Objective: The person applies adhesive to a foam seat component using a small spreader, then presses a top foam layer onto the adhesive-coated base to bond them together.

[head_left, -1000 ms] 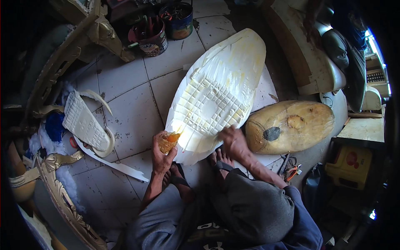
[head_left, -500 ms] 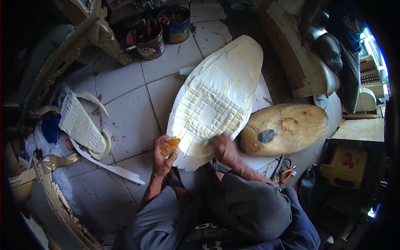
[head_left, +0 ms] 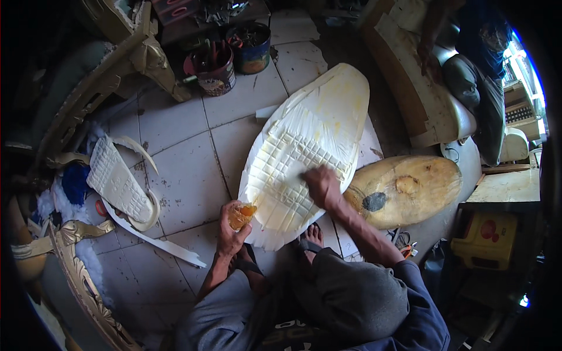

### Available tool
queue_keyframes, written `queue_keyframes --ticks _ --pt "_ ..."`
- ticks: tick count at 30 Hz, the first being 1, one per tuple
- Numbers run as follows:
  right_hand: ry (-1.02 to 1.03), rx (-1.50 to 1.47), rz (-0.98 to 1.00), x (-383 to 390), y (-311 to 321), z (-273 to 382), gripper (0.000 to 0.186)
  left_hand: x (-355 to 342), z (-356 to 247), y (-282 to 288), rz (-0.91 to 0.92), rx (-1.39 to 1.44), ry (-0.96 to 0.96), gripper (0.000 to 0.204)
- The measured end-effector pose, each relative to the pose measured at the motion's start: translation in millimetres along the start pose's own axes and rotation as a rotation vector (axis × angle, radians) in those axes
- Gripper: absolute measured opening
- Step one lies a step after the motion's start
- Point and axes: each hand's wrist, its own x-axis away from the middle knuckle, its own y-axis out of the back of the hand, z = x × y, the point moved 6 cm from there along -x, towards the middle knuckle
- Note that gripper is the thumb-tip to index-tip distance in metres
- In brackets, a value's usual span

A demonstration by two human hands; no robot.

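Observation:
A long white foam pad (head_left: 328, 111), oval with a grid of cuts over its lower half and yellow stains, lies on the floor before me. My left hand (head_left: 228, 228) grips a small amber container (head_left: 241, 215) with orange contents at the pad's lower left edge. My right hand (head_left: 322, 184) is closed over the gridded area, with a blurred pale thing at its fingers that I cannot make out. Right of the pad lies a wooden oval form (head_left: 430, 186) with a dark patch. A gridded white offcut (head_left: 120, 181) and strips lie at left.
Gilded carved frames (head_left: 82, 269) stand at left, white stuffing beside them. Two tool buckets (head_left: 211, 76) stand at the back. Another person (head_left: 486, 105) is beside an upholstery frame (head_left: 404, 82) at upper right. Pliers (head_left: 408, 251) and a yellow case (head_left: 486, 237) are at right.
Over the last second my right hand has swept left and now sits higher on the gridded area. The pad appears lower in the picture. My left hand still holds the amber container.

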Motion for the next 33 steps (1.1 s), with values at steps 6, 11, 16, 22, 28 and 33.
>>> queue_keyframes --ticks 6,11,16,22,28,33 --pt "-0.075 0.311 0.024 8.1 -40.5 -32.8 0.026 -5.3 -4.5 -13.0 0.049 0.004 0.027 0.062" --pt "0.058 0.045 0.057 -16.2 -11.3 22.7 0.018 0.6 8.7 2.8 0.02 0.01 0.023 0.062" --pt "-0.105 0.166 -0.245 -52.2 7.8 -23.4 0.028 0.6 -2.9 -4.6 0.02 -0.058 0.006 0.061" --pt "-0.037 -0.219 0.314 -12.3 -30.0 58.1 0.015 -7.0 -13.6 6.2 0.02 -0.058 -0.065 0.063" --pt "-0.531 -0.605 0.388 -35.6 -11.2 82.5 0.041 -14.7 -65.4 12.3 -0.022 -0.231 -0.131 0.063" --pt "-0.663 -0.848 0.477 -28.9 -29.6 100.1 0.053 -16.5 -92.7 9.0 -0.024 -0.564 -0.289 0.066"
